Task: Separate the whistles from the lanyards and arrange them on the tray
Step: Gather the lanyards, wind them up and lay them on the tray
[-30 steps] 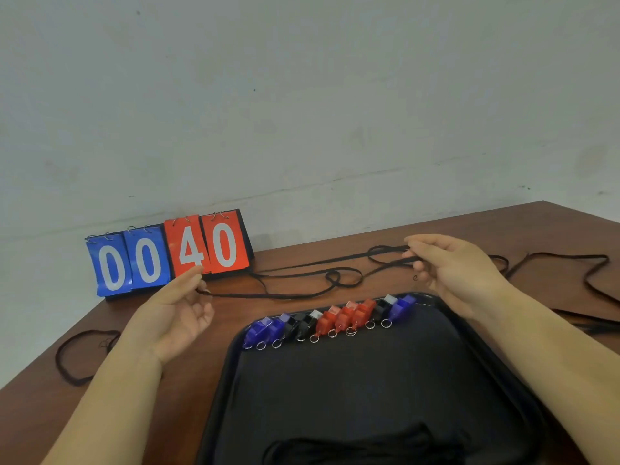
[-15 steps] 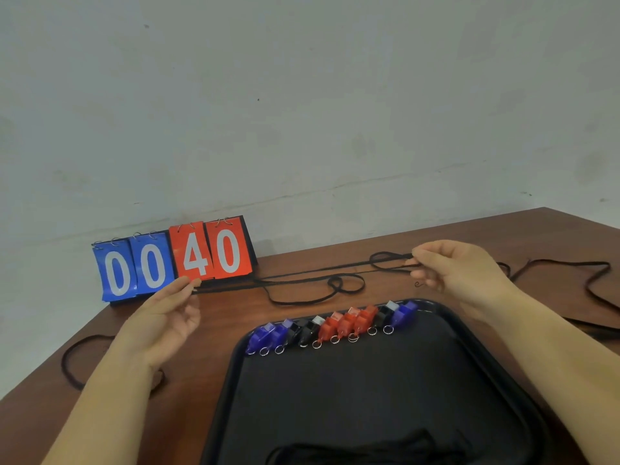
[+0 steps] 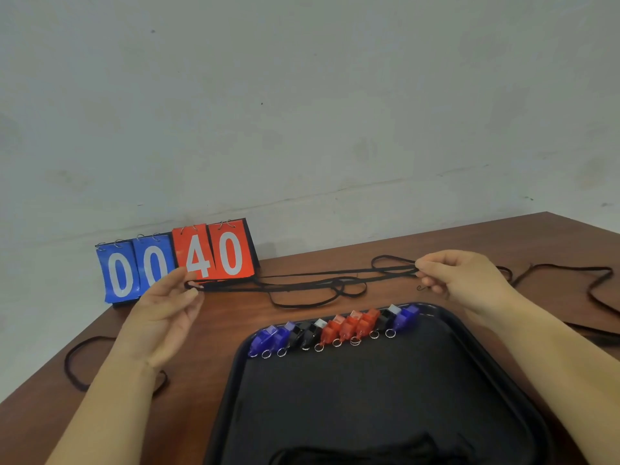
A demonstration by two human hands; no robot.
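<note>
A black tray (image 3: 469, 414) lies on the brown table in front of me. Along its far edge stands a row of several whistles (image 3: 335, 328), blue, black and red, each with a small metal ring. A black lanyard (image 3: 302, 280) stretches almost straight above the table beyond the tray. My left hand (image 3: 167, 310) pinches its left end in front of the score cards. My right hand (image 3: 459, 280) pinches its right end between thumb and fingers. Part of the lanyard hangs in a slack loop (image 3: 318, 298) onto the table.
A flip scoreboard (image 3: 174, 260) reading 00 40 stands against the wall at the back left. More black lanyards lie on the table at the left (image 3: 77, 364) and at the right (image 3: 597, 286). A heap of black cords (image 3: 369, 453) sits at the tray's near edge.
Both hands have risen and moved apart a little, so the lanyard between them is pulled straighter and tauter than before.
</note>
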